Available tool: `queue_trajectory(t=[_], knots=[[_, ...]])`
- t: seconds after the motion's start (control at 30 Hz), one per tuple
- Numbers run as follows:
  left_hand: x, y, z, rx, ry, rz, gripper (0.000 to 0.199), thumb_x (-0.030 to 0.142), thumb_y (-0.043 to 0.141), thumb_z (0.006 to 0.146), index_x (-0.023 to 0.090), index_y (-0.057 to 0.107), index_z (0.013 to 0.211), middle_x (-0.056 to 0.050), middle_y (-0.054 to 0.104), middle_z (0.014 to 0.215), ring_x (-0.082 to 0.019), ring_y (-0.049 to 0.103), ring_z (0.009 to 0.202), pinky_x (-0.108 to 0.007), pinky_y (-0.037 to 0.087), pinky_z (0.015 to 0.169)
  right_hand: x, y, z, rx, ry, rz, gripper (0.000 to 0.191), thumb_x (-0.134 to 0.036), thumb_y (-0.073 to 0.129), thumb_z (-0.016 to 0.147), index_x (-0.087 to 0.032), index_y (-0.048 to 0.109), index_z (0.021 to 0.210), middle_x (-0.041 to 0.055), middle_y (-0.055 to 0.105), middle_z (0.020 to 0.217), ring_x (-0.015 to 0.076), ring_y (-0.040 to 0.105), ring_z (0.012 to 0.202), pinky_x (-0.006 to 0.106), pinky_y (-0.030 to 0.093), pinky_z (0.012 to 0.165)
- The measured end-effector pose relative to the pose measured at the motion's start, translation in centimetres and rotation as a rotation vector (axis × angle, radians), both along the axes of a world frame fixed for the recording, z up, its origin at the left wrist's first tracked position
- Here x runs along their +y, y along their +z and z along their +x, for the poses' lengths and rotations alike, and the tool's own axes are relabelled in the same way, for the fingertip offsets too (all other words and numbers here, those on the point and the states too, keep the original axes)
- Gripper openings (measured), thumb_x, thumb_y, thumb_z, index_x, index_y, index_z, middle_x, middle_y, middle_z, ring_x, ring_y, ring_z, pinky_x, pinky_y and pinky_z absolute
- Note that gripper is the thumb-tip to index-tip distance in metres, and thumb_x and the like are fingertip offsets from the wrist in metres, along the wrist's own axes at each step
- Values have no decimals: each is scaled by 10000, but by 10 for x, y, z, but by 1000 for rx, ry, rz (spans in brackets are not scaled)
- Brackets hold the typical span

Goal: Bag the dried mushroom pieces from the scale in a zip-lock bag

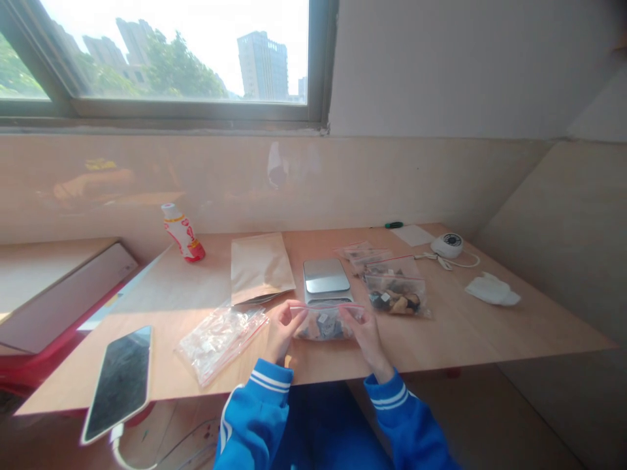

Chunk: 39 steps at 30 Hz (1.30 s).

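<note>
A clear zip bag (323,326) with dark and tan pieces inside lies at the table's near side, in front of a silver scale (326,276). My left hand (284,329) pinches the left end of its red-lined top edge. At the right end of that edge, my right hand (363,331) also holds the bag between thumb and fingers. Right of the scale rest several similar filled bags (396,297). A brown paper pouch (261,266) lies left of the scale, and clear plastic bags (220,343) are nearer the front edge.
A phone (121,378) with a white cable overhangs the left front edge. A red-and-white bottle (183,234) stands at the back left. On the right are a white round device (447,245), white tissue (492,289), paper (412,235) and a green-handled tool (394,225).
</note>
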<state>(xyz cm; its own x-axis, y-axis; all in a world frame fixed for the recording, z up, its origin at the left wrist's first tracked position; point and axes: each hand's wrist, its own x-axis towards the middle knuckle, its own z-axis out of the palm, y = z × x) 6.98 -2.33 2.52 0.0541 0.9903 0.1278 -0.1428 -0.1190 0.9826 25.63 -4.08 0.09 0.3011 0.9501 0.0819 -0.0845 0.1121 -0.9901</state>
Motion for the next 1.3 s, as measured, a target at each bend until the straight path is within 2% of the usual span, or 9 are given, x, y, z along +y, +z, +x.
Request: queue_trajectory(t=[0.2, 0.5, 0.67, 0.8, 0.93, 1.03, 1.17, 1.3], knots=[[1, -1, 0, 28, 30, 8, 238, 387, 698, 703, 165, 634, 762, -21, 657, 754, -170, 613, 758, -263, 475, 713, 0, 1, -1, -3, -2, 35, 246, -396, 733, 690, -179, 709, 805, 43, 712, 779, 187, 656, 746, 327, 534, 721], [2, -4, 0, 1, 59, -44, 231, 354, 732, 678, 158, 668, 781, -43, 701, 792, -191, 639, 795, -299, 485, 759, -2, 7, -2, -107, -24, 84, 204, -379, 696, 717, -185, 703, 778, 35, 699, 757, 185, 648, 727, 321, 528, 704], [2, -5, 0, 38, 65, -24, 242, 374, 725, 684, 155, 661, 766, -43, 692, 795, -185, 626, 796, -293, 473, 763, -2, 9, -2, -137, -27, 95, 186, -369, 680, 733, -190, 689, 782, 30, 695, 757, 191, 647, 745, 329, 527, 715], [3, -8, 0, 41, 11, -4, 251, 404, 677, 728, 169, 609, 781, -16, 651, 760, -167, 611, 765, -268, 469, 719, -3, 7, -1, -115, -14, 73, 213, -388, 685, 735, -183, 677, 794, 33, 687, 759, 189, 645, 741, 317, 523, 706], [2, -9, 0, -26, -93, -35, 351, 409, 639, 752, 186, 586, 1018, -40, 651, 896, -184, 621, 818, -281, 479, 729, -6, 7, -1, -22, 75, 26, 263, -414, 661, 767, -196, 680, 911, 48, 701, 871, 192, 654, 825, 301, 521, 745], [0, -7, -1, -29, -139, -30, 343, 396, 636, 753, 183, 606, 1021, -52, 644, 950, -205, 618, 868, -291, 479, 756, -7, 10, -1, -3, 131, 2, 335, -426, 659, 768, -206, 671, 1020, 55, 706, 921, 198, 656, 845, 304, 522, 752], [-1, -9, -3, -12, -166, -28, 262, 386, 615, 776, 176, 637, 930, -37, 638, 908, -205, 606, 874, -286, 473, 765, -5, 11, -2, -5, 187, 4, 281, -415, 696, 736, -195, 706, 911, 50, 712, 870, 200, 658, 814, 305, 519, 748], [0, -13, -4, -32, -191, -13, 270, 396, 607, 774, 159, 654, 894, -45, 650, 862, -213, 607, 858, -298, 472, 775, -3, 7, -3, -11, 210, 33, 212, -397, 694, 746, -197, 714, 812, 21, 696, 777, 173, 647, 766, 282, 509, 735]])
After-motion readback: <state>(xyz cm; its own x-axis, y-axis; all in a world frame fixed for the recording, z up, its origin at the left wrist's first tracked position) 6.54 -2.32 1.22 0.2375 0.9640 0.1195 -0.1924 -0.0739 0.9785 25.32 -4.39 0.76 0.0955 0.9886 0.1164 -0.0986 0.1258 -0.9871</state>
